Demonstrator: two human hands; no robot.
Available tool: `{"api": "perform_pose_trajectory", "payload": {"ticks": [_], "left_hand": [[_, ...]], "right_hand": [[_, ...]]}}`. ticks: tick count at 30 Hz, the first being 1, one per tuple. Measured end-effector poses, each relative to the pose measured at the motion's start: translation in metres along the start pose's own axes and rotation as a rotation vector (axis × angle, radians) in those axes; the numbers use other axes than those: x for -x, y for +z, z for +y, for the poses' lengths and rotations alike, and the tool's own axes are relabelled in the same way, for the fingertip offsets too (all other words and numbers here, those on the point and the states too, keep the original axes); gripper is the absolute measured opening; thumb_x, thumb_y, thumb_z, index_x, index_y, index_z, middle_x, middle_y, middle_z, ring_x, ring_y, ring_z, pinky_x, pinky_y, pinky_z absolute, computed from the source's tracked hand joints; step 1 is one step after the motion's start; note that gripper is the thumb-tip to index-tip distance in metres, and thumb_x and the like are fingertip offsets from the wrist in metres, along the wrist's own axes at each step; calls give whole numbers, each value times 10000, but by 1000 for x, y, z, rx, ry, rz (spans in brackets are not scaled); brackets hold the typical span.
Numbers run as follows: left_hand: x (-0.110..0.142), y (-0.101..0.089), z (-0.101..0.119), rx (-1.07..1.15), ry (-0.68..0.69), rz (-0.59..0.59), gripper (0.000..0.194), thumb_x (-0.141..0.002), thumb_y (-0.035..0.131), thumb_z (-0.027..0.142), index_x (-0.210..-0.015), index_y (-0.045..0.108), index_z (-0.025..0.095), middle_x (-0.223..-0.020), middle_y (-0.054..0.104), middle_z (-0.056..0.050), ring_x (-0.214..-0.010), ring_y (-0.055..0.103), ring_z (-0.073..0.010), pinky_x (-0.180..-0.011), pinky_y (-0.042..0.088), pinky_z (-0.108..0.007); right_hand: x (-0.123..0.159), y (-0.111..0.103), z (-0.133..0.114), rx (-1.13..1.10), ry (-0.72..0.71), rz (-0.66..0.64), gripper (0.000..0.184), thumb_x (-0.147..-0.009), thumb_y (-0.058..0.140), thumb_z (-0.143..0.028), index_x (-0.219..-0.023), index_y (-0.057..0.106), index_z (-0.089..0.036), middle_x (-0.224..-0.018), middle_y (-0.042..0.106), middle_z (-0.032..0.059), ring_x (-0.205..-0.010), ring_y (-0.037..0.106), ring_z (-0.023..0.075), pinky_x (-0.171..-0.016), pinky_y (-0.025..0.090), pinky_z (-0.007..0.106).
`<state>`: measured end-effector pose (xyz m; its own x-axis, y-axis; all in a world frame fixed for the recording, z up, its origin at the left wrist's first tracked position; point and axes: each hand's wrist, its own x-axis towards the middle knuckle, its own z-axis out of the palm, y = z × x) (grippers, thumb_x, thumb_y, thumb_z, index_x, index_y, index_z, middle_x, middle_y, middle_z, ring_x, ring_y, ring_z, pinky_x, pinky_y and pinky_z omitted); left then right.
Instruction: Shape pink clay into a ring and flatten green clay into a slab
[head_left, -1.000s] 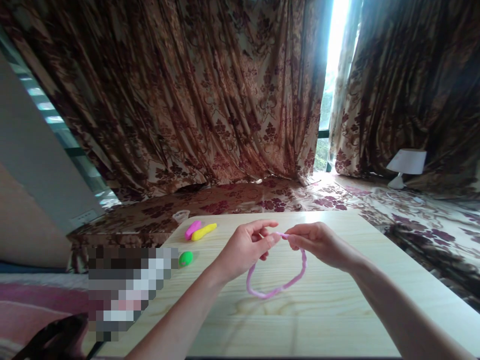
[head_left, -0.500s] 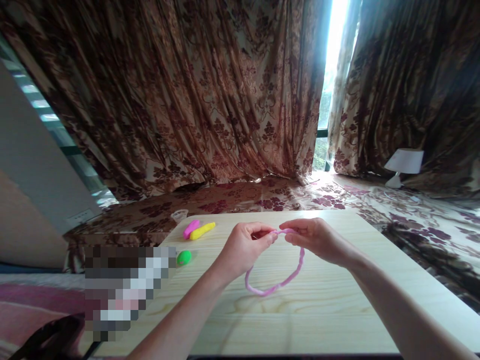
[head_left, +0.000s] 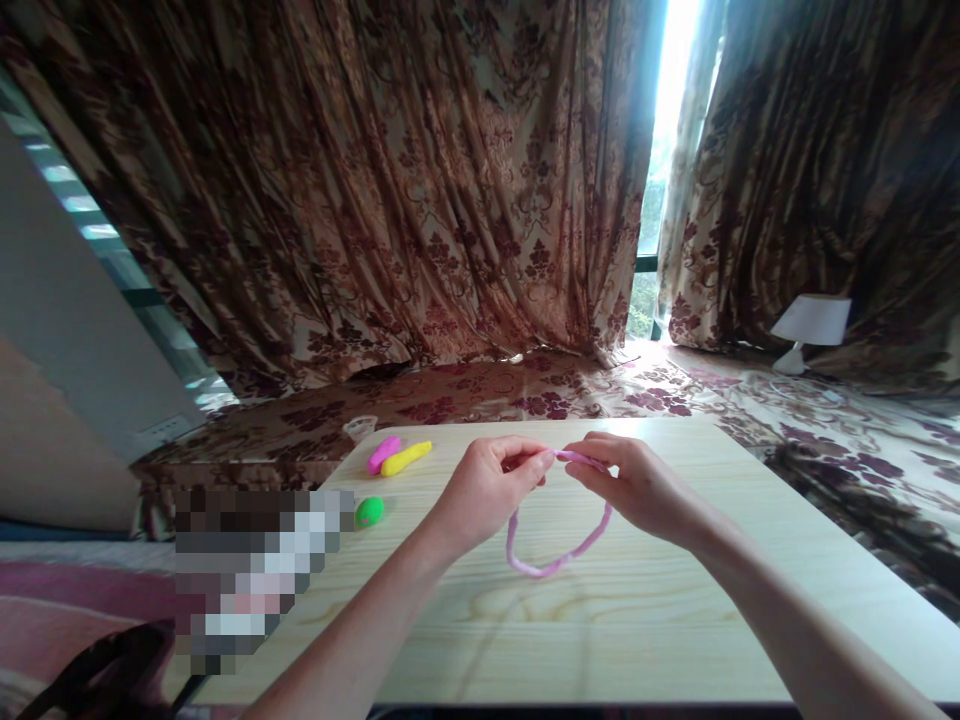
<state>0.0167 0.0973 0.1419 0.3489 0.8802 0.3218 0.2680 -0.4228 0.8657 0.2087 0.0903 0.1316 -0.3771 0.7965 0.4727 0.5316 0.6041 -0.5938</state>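
A thin rope of pale purple clay (head_left: 559,558) hangs in a loop just above the light wooden table (head_left: 600,630). My left hand (head_left: 487,487) pinches one end of the rope between thumb and fingers. My right hand (head_left: 634,482) pinches the other end. The two ends meet between my fingertips above the middle of the table. The bottom of the loop sags down close to the tabletop.
A pink clay roll (head_left: 384,453) and a yellow clay roll (head_left: 406,458) lie at the table's far left, by a small clear cup (head_left: 361,427). A green clay ball (head_left: 369,511) sits nearer. Patterned curtains (head_left: 420,190) hang behind; a white lamp (head_left: 810,328) lies at right.
My hands have drawn closer together and slightly lower, bringing the rope's ends together. The loop has become narrower.
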Motion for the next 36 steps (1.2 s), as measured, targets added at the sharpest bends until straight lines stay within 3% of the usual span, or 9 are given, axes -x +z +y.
{"api": "perform_pose_trajectory", "payload": {"ticks": [5, 9, 13, 17, 21, 24, 29, 34, 36], "left_hand": [[0, -1, 1, -1, -11, -3, 305, -818, 552, 382, -955, 714, 163, -683, 642, -29, -651, 557, -149, -573, 418, -233], [1, -1, 3, 2, -14, -11, 286, -816, 561, 371, -943, 716, 166, -683, 644, -23, -654, 555, -144, -578, 415, -228], [1, -1, 5, 15, -16, -19, 279, -816, 566, 366, -932, 711, 157, -682, 639, -22, -650, 552, -139, -573, 415, -224], [2, -4, 6, 35, -14, -7, 265, -831, 553, 362, -921, 698, 159, -669, 615, -11, -642, 538, -128, -583, 414, -221], [4, -8, 4, 54, -31, -13, 320, -849, 521, 383, -1012, 656, 143, -695, 622, -23, -625, 540, -129, -580, 436, -235], [5, -6, 4, 60, -27, -27, 404, -840, 535, 390, -1170, 572, 159, -703, 625, -10, -602, 537, -123, -558, 445, -233], [3, 2, 6, 17, 36, 1, 344, -801, 605, 349, -1102, 650, 190, -789, 657, -1, -659, 542, -122, -594, 424, -218], [4, 4, 9, -4, 82, 51, 281, -793, 620, 306, -1051, 688, 217, -983, 697, -12, -890, 597, -171, -799, 438, -243], [4, 3, 9, -6, 90, 60, 220, -794, 615, 282, -979, 717, 217, -959, 702, -11, -901, 598, -175, -810, 434, -241]], "right_hand": [[1, -1, 0, 0, -23, -6, 313, -918, 445, -331, -726, 627, -164, -668, 537, 10, -614, 467, 121, -562, 348, 247], [1, 1, 0, -25, 0, 10, 204, -892, 496, -316, -934, 638, -175, -702, 587, 3, -636, 497, 127, -568, 367, 239], [0, 3, 2, -66, 7, -7, 247, -907, 461, -329, -930, 651, -173, -734, 616, 12, -675, 535, 137, -586, 399, 240], [2, 3, 9, -114, 23, -57, 258, -881, 503, -333, -1046, 619, -172, -826, 654, 26, -739, 589, 153, -643, 457, 250], [5, -2, 8, -88, 45, -61, 314, -911, 433, -355, -792, 646, -156, -700, 608, 18, -635, 526, 128, -553, 404, 233], [4, -7, 1, -59, 43, -52, 321, -910, 432, -360, -734, 616, -163, -642, 540, -5, -586, 455, 110, -512, 343, 226], [-1, -13, -6, -44, 35, -74, 323, -897, 454, -336, -658, 586, -163, -603, 502, -18, -567, 427, 102, -511, 325, 228], [-2, -14, -3, -75, 54, -104, 201, -857, 522, -306, -846, 665, -165, -688, 595, -2, -617, 500, 121, -558, 389, 237], [-1, -12, -1, -101, 61, -115, 190, -844, 542, -298, -918, 662, -172, -731, 622, 3, -653, 536, 131, -594, 423, 245]]}}
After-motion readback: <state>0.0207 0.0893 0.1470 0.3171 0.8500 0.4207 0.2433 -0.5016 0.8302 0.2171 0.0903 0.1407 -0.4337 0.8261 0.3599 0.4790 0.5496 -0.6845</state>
